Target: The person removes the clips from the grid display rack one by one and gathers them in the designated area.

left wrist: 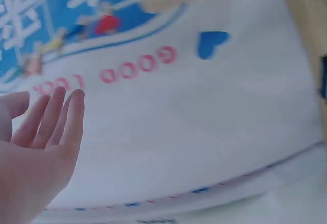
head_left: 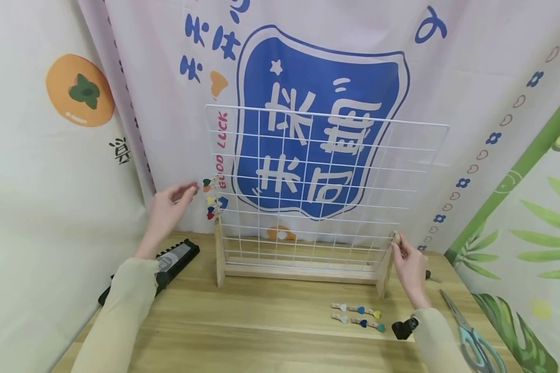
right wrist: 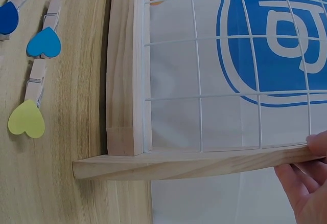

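Observation:
A white wire grid panel (head_left: 415, 123) stands upright in a light wooden stand (head_left: 298, 274). Small heart clothespins (head_left: 210, 200) in green, orange, yellow, blue and red are clipped in a column along its left edge. My left hand (head_left: 168, 210) hovers just left of them, fingers loosely bent and holding nothing; in the left wrist view a gap separates the fingertips from the red heart clothespin (left wrist: 107, 24). With thumb and fingers, my right hand (head_left: 409, 263) pinches the upper end of the stand's right upright (right wrist: 204, 163).
Several more heart clothespins (head_left: 361, 310) lie in two rows in front of the stand's right side. Scissors with teal handles (head_left: 478, 347) are at the right edge. A black object with a toothed edge (head_left: 177, 259) sits by my left forearm. Behind hangs a printed curtain (head_left: 177, 134).

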Demonstrator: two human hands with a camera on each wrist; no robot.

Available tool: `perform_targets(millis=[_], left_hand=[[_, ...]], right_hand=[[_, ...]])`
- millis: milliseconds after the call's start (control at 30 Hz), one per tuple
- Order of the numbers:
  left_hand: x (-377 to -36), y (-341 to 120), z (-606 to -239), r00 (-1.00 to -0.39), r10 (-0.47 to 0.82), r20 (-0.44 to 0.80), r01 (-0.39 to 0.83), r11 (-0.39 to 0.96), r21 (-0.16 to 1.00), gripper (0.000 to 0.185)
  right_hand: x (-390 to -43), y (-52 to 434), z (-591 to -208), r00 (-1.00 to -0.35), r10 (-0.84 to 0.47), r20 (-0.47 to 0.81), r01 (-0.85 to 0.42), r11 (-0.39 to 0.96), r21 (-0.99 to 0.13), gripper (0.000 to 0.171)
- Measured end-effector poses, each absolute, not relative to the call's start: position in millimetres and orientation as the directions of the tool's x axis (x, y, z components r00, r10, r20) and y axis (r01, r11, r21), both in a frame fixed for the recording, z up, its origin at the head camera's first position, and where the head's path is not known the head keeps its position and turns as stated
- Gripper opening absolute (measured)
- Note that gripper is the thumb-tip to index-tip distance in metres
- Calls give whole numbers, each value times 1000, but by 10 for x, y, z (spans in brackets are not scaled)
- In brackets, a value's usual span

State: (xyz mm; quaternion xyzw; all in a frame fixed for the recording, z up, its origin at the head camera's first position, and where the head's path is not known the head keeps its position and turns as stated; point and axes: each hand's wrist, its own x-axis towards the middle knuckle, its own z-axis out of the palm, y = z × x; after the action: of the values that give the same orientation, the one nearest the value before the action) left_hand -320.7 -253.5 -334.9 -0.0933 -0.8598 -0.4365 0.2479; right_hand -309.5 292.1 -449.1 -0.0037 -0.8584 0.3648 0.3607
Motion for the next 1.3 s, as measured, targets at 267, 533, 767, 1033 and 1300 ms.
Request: perform_targets(millis=[267, 533, 767, 1033, 1300], left_hand=[[-3206, -2325, -3097, -852, -99, 513, 353, 616, 705, 44], [-3199, -2304, -3072, -845, -133, 518, 341, 612, 713, 37], [-3228, -2298, -3049, -813, -161, 560, 344, 642, 685, 32], [-3274, -2294, -3081, -731, -201, 652, 397, 653, 646, 23], [-3258, -2323, -3069, -679, -221, 700, 431, 652, 624, 20]], right_hand=[[-3095, 2903, -4477, -744, 279, 607, -249, 727, -640, 36], [-3099, 2908, -4468, -745, 266, 612, -252, 737, -627, 37], [-3108, 2914, -4483, -741, 274, 613, -253, 731, -633, 36], [-3107, 2886, -4468, -764, 278, 582, -244, 711, -659, 37], [-3101, 2899, -4479, -751, 281, 597, -242, 724, -646, 37]])
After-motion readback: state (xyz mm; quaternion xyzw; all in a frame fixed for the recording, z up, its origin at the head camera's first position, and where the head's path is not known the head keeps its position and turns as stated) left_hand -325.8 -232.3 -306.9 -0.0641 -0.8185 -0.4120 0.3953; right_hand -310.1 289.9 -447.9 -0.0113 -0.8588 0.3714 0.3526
